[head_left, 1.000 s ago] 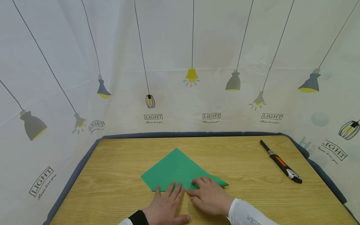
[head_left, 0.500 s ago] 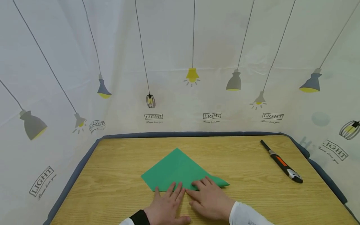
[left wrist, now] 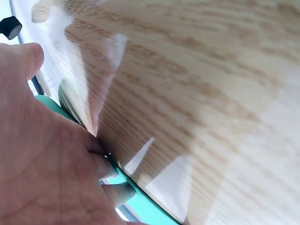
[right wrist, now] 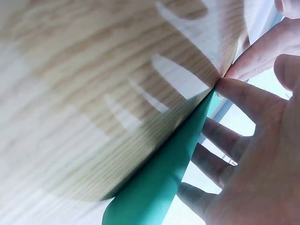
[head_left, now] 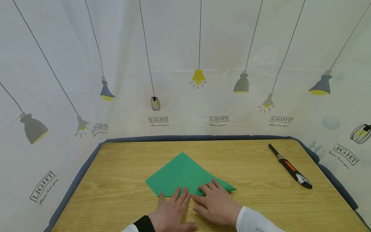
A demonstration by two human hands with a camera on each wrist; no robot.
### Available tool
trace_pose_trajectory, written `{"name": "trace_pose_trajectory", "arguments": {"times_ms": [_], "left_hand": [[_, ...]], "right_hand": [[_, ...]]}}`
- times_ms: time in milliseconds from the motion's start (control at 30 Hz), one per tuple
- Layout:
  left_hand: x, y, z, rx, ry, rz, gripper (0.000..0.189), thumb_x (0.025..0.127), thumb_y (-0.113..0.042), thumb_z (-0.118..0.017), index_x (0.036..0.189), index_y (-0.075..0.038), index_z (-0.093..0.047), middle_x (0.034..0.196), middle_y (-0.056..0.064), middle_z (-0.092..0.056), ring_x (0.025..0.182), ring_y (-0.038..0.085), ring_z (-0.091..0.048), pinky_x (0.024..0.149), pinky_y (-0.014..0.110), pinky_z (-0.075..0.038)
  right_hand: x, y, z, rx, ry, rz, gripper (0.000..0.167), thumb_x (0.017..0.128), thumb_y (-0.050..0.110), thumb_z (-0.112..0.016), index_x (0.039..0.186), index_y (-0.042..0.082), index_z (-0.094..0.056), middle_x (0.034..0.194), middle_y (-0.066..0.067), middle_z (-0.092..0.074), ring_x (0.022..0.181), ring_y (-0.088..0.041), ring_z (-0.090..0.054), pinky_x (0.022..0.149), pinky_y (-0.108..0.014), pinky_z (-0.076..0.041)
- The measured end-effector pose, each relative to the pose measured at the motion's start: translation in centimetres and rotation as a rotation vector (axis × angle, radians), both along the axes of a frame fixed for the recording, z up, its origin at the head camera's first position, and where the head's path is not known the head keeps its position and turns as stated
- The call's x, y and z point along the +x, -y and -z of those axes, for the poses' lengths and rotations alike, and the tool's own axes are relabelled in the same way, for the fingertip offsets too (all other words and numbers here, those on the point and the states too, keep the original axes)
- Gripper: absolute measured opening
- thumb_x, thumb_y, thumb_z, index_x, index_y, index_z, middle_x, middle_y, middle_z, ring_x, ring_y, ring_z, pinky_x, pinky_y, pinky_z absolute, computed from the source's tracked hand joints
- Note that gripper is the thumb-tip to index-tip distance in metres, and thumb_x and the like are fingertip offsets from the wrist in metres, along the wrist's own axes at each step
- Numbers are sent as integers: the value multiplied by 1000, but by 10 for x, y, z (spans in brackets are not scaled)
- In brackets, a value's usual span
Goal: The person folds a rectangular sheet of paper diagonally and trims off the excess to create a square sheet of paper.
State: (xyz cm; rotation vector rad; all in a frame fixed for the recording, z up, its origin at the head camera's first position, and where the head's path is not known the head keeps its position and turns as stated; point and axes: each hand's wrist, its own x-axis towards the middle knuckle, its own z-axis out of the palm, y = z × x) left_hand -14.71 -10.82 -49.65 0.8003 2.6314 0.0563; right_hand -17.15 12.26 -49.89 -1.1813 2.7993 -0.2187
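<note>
A sheet of green paper [head_left: 181, 174], folded along its near edge, lies on the wooden table in the head view. My left hand [head_left: 172, 209] presses that edge left of its middle with spread, mostly straight fingers. Beside it, my right hand [head_left: 217, 203] rests its fingertips on the right part of the paper, index finger close to the left hand's fingers. In the right wrist view, the paper [right wrist: 150, 187] rises off the table in a rounded fold at its right end, and the right fingers [right wrist: 248, 101] reach over it. The left wrist view has the left palm [left wrist: 51, 168] over the paper's edge.
A utility knife [head_left: 294, 170] with a black and orange handle lies at the table's right. Behind the wooden table [head_left: 121, 167] runs a dark blue edge [head_left: 179, 139], and a white curtain [head_left: 176, 42] printed with lamps surrounds it.
The right hand's fingertips have shifted slightly on the paper, and the bulge beside them looks flatter, its upper edge straighter. The left hand stays in place.
</note>
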Motion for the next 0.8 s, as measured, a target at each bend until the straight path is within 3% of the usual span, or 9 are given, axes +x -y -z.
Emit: {"name": "trace_pose_trajectory", "arguments": {"times_ms": [267,567,800], "left_hand": [[0,-1,-1,-18,-15,9,98,92,-84,-34,164,-18,-26,170,2,-17,156,28,-15,99,81,-32],[0,-2,1,-28,-37,4,99,91,-85,-36,163,-18,-30,170,2,-19,155,28,-18,99,80,-34],[0,-1,2,-34,-40,-1,99,90,-86,-35,164,-19,-29,170,1,-19,155,27,-18,99,80,-33]], "right_hand": [[1,-9,0,-58,-67,-10,50,108,54,-39,135,26,-70,137,-7,-61,127,-28,-53,111,-67,-32],[2,-20,-1,-59,-30,36,48,108,54,-41,135,26,-70,138,-6,-60,129,-27,-51,113,-66,-30],[5,-30,0,-83,-73,45,44,108,50,-46,131,25,-73,135,-7,-61,128,-28,-52,111,-68,-31]]}}
